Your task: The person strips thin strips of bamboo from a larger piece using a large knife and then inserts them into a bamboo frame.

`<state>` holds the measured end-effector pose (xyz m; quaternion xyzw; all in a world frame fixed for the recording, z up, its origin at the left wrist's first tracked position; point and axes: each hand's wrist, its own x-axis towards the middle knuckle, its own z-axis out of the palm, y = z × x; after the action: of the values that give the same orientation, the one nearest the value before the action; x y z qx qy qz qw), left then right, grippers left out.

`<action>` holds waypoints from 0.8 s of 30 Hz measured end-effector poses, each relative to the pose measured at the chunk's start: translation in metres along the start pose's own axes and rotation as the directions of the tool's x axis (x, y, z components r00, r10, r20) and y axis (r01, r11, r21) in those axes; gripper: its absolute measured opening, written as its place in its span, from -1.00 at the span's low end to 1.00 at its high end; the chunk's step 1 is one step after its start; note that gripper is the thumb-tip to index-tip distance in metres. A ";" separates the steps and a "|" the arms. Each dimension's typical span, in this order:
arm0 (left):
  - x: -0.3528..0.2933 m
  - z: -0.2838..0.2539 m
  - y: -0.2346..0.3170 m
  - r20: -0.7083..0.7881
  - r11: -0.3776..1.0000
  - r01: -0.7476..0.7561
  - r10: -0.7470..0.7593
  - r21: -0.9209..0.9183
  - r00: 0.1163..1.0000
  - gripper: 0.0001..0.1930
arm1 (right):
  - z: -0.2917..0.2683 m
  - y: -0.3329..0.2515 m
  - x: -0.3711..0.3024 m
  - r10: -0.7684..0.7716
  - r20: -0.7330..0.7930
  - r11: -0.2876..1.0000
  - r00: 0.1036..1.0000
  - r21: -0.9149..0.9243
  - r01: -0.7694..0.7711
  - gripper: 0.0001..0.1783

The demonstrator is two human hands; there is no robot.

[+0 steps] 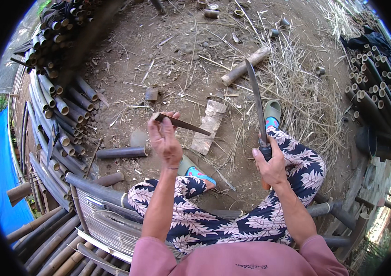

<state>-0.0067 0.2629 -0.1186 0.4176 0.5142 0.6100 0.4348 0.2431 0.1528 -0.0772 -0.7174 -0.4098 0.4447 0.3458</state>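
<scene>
My left hand (164, 140) is raised in front of me, its fingers closed on one end of a dark bamboo strip (184, 125) that points to the right. In my right hand (271, 163) is a long machete (256, 92), gripped by its handle, with the blade standing up and away from me. Below the strip's far end, a flat pale wooden block (209, 126) lies on the ground between my feet. Strip and blade are apart from each other.
Stacked bamboo poles (62, 110) fill the left side, and more poles (375, 92) stand at the right. A short bamboo log (245, 66) lies ahead beside scattered straw (301, 87). One dark bamboo piece (122, 152) rests left of my foot. I sit on a bamboo bench (99, 191).
</scene>
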 end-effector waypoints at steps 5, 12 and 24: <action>-0.014 -0.004 -0.057 0.032 0.976 -0.104 0.099 0.191 0.995 -0.83 | 0.006 -0.005 -0.007 -0.175 0.113 0.980 0.978 0.118 0.162 -0.50; -0.026 -0.007 -0.025 0.158 0.915 -0.217 0.172 0.340 0.972 -0.72 | 0.030 -0.044 -0.013 -0.179 0.294 0.968 0.939 -0.116 0.221 -0.63; -0.037 -0.010 -0.026 0.387 0.835 -0.414 0.269 0.364 0.882 -0.62 | 0.063 -0.044 -0.016 -0.350 0.300 0.853 0.888 -0.289 0.434 -0.62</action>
<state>-0.0038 0.2266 -0.1480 0.6833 0.4759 0.4716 0.2902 0.1681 0.1652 -0.0562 -0.6094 -0.6584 0.3670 0.2458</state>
